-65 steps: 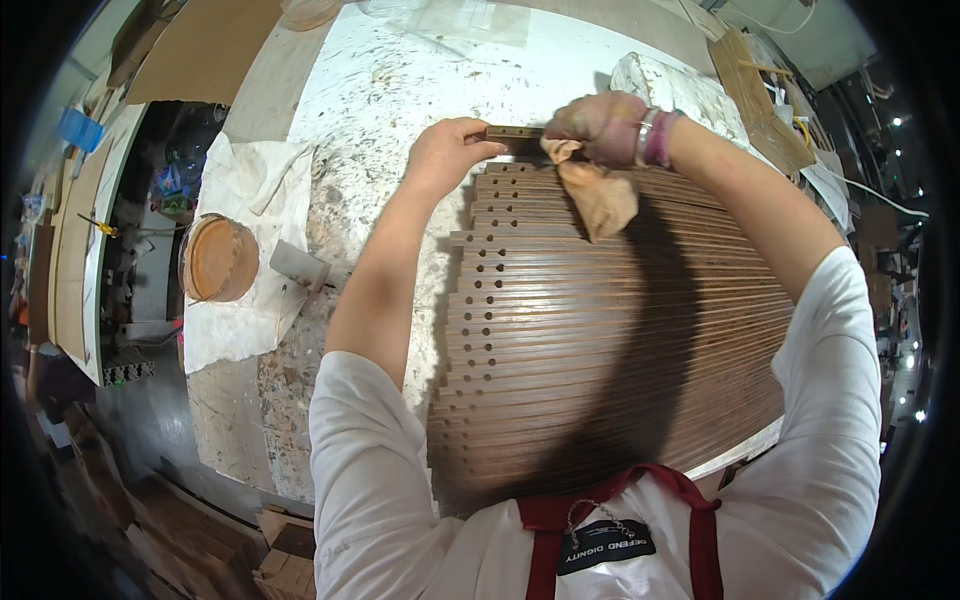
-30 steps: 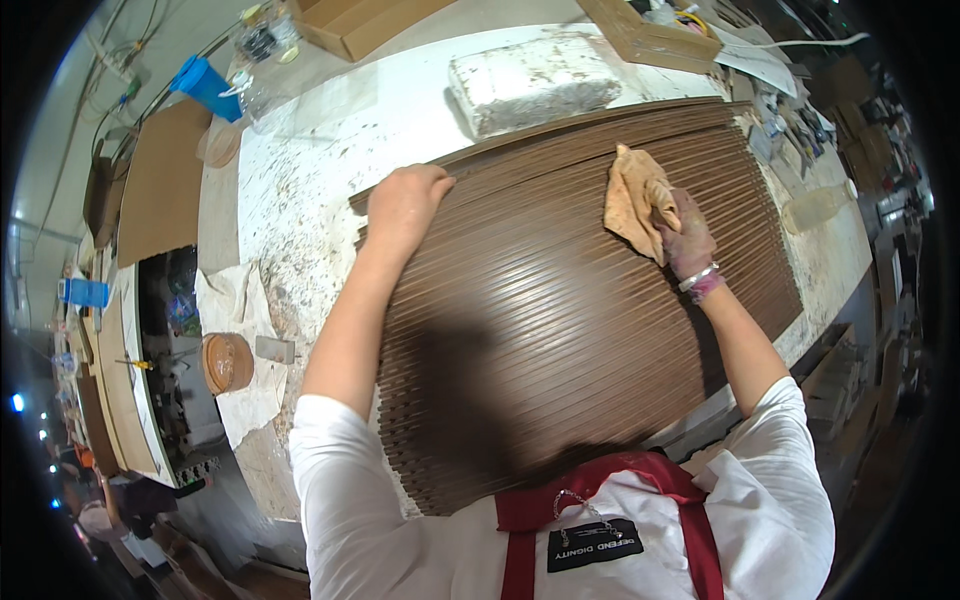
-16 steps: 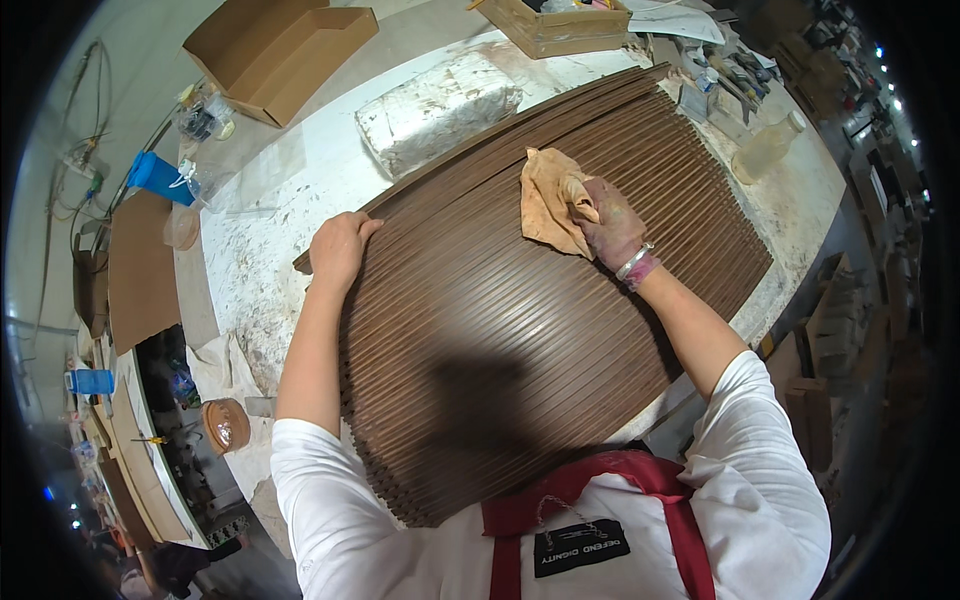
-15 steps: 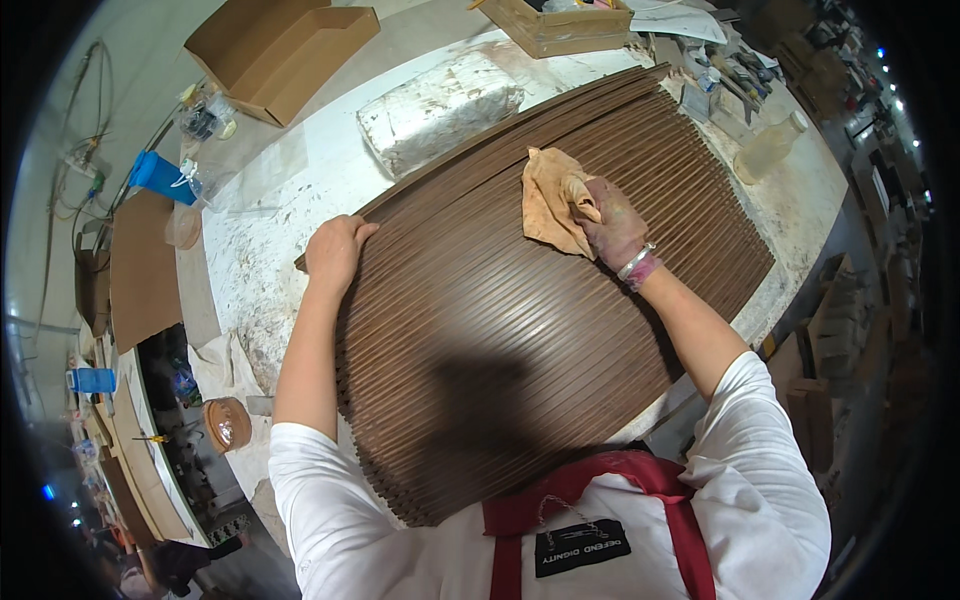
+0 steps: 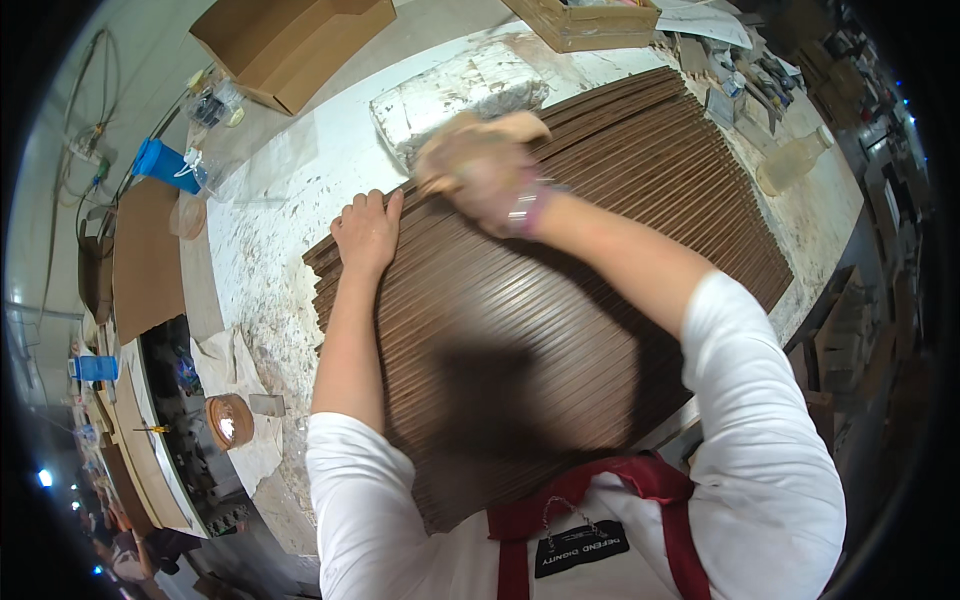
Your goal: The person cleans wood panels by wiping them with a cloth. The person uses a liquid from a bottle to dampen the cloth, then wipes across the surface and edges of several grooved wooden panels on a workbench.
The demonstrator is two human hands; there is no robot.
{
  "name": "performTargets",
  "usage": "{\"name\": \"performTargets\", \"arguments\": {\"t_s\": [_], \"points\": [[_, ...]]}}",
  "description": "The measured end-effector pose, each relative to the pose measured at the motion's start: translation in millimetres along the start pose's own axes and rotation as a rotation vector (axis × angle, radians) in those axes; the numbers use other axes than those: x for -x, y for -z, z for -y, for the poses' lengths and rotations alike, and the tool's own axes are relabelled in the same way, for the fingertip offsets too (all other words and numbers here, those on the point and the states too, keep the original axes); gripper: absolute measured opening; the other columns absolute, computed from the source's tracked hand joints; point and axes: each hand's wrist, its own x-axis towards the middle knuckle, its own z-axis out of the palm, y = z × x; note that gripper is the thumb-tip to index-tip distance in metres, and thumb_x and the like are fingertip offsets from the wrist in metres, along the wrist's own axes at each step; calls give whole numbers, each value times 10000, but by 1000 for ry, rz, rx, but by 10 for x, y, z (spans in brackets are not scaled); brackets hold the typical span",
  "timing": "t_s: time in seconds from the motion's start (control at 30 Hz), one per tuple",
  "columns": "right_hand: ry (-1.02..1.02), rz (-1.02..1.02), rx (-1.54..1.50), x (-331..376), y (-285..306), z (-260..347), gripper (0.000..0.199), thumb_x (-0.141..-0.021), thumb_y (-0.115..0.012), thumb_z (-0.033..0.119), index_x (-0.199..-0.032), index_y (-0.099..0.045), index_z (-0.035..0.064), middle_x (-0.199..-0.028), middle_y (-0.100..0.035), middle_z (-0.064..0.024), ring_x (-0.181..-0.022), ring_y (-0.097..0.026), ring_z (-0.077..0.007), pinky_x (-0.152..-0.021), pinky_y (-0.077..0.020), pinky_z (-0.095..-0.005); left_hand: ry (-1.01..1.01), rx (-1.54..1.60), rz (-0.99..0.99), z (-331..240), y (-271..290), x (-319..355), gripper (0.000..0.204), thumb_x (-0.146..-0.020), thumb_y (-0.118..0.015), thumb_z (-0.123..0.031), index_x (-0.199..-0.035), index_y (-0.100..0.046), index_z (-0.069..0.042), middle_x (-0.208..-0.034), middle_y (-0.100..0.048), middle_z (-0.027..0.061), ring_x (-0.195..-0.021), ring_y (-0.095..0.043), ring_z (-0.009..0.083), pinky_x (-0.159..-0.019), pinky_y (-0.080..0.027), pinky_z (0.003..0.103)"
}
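Many long brown wooden strips [image 5: 600, 200] lie side by side across the worktable, their ends uneven. At their far left edge rests my left hand [image 5: 366, 232], its fingers curled over the outermost strips and its thumb out to the right. My right hand [image 5: 492, 190], stained purple and smeared by motion, is closed round a tan cloth rag [image 5: 440, 155]. It is at the far edge of the strips, close to my left hand and in front of a wrapped white block [image 5: 450, 95]. A silvery bracelet circles that wrist. The fingers inside the rag are partly hidden.
The paint-spotted white table [image 5: 260, 240] reaches past the strips. An open cardboard box [image 5: 290, 50] and a wooden crate [image 5: 590, 28] stand at the back. A cloudy bottle [image 5: 795, 160] lies right, near hand tools. A small round amber-coloured container [image 5: 230, 420] sits left.
My right hand has swept the rag leftward along the strips to their far edge. My left hand has shifted slightly right, its fingers now pointing farther over the edge.
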Motion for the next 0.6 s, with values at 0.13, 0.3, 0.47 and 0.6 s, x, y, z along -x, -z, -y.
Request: {"name": "performTargets", "arguments": {"t_s": [0.13,0.3,0.47,0.6], "points": [[103,31,231,-301,-654,-197,160,-809,-578,8,-898,-688,83,-911,-694,-118,-879,-654,-238,-837,-529,-364,17,20,36,99,40,-19,454,-987,-386,-439,-1016,-619,-50,-1069,-628,153,-1025,-572,343,-921,-377,542],[31,-8,146,-58,-200,-992,188,-854,-513,66,-932,-677,114,-935,-687,-113,-934,-656,-282,-837,-500,-378,15,25,14,-3,34,-22,444,-989,-389,-420,-986,-632,-48,-1060,-642,143,-997,-585,335,-890,-394,529],[127,22,117,-282,-554,-358,244,-948,-456,121,-1053,-675,149,-1012,-688,-76,-960,-652,-227,-894,-498,-351,-8,30,-39,30,14,-4,427,-987,-401,-407,-937,-636,-54,-979,-663,114,-925,-608,320,-839,-419,507],[-242,78,164,-150,-271,-779,340,-931,-486,88,-1211,-640,203,-1066,-698,-78,-965,-663,-235,-877,-505,-345,-47,93,-82,86,-1,58,404,-984,-415,-387,-904,-641,-62,-943,-668,109,-899,-614,315,-827,-424,499]]}}
